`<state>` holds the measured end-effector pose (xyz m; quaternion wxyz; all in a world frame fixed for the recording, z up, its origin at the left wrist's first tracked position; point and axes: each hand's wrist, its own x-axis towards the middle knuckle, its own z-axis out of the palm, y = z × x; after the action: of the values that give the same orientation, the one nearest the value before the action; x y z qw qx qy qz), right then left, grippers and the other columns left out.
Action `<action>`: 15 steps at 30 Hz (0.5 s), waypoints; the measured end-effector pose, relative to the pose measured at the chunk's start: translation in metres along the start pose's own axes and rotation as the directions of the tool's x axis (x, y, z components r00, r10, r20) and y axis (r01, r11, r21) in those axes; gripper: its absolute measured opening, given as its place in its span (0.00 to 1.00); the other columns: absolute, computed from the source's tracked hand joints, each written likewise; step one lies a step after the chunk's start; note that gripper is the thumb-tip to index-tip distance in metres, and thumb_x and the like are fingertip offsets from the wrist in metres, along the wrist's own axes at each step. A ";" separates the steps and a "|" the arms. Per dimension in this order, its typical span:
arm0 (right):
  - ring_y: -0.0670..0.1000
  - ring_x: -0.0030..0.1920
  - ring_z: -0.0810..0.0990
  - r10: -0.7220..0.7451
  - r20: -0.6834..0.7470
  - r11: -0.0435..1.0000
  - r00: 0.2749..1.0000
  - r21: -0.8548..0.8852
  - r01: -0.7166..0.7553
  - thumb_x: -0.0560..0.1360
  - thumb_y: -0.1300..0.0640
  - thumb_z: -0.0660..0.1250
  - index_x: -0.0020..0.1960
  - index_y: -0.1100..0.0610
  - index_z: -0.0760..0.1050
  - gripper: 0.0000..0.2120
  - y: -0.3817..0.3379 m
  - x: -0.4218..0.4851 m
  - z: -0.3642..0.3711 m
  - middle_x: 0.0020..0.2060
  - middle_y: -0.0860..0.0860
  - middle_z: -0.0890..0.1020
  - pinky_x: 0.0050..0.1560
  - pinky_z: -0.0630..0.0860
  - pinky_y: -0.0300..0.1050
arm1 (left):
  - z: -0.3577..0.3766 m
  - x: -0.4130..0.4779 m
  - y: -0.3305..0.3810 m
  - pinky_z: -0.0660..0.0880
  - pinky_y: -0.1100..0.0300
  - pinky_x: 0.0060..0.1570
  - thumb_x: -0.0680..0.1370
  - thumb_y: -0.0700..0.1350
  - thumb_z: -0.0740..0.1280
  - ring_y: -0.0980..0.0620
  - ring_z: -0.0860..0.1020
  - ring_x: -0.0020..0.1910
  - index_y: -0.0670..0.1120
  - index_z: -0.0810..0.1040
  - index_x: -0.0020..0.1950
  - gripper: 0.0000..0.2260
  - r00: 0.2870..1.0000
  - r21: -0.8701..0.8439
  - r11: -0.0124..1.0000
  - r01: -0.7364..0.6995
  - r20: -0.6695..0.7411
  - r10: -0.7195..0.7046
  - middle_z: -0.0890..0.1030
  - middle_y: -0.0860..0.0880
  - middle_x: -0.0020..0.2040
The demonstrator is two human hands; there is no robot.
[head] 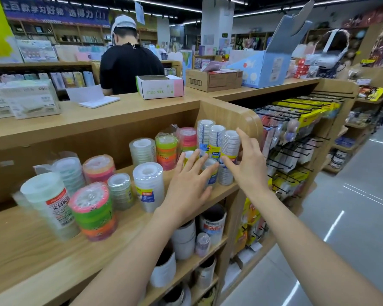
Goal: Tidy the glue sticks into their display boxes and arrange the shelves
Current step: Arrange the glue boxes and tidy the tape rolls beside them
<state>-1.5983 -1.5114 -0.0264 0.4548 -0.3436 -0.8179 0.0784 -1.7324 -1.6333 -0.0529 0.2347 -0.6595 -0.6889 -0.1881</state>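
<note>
Several wrapped stacks of tape rolls stand on a wooden shelf (38, 246). At its right end is a cluster of clear tape stacks (217, 140) against the shelf's side panel. My left hand (189, 182) reaches in with fingers spread and straight, its fingertips touching the low tape stacks (210, 171) at the front of that cluster. My right hand (248, 164) is spread open beside the cluster, thumb and fingers close to the tall stacks without gripping them. A white and pink glue box (159, 86) lies on the counter top behind.
Neon-coloured tape stacks (93, 213) and clear ones (148, 184) fill the shelf's left part. A person in black (128, 65) stands behind the counter. Cardboard boxes (214, 79) sit on top. A peg rack (296, 133) hangs to the right, beside an aisle floor.
</note>
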 end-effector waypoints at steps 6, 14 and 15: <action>0.56 0.64 0.70 -0.031 -0.039 0.999 0.999 -0.017 0.030 0.71 0.51 0.75 0.78 0.57 0.56 0.43 0.000 -0.007 0.006 0.63 0.57 0.68 0.59 0.72 0.48 | -0.005 -0.008 0.001 0.49 0.43 0.77 0.76 0.50 0.67 0.43 0.54 0.79 0.50 0.69 0.74 0.26 1.000 0.015 1.000 0.008 -0.008 -0.008 0.63 0.44 0.77; 0.58 0.68 0.66 -0.129 -0.204 0.989 0.970 0.044 0.140 0.72 0.54 0.73 0.74 0.60 0.62 0.35 -0.013 -0.011 -0.003 0.68 0.60 0.67 0.71 0.62 0.51 | -0.035 -0.029 0.014 0.57 0.45 0.74 0.73 0.43 0.66 0.41 0.67 0.72 0.47 0.80 0.60 0.16 0.944 0.021 0.997 0.077 -0.323 -0.066 0.75 0.44 0.68; 0.57 0.68 0.67 -0.176 -0.215 0.977 0.961 0.079 0.197 0.73 0.54 0.71 0.73 0.60 0.65 0.31 -0.019 -0.012 -0.005 0.68 0.59 0.68 0.71 0.60 0.48 | -0.040 -0.033 0.015 0.58 0.44 0.73 0.73 0.43 0.66 0.41 0.67 0.71 0.47 0.80 0.60 0.16 0.923 0.041 0.991 0.129 -0.371 -0.105 0.75 0.44 0.67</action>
<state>-1.5999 -1.5344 -0.0235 0.5594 -0.2482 -0.7899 0.0395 -1.7136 -1.6824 -0.0394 0.3689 -0.5624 -0.6766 -0.2996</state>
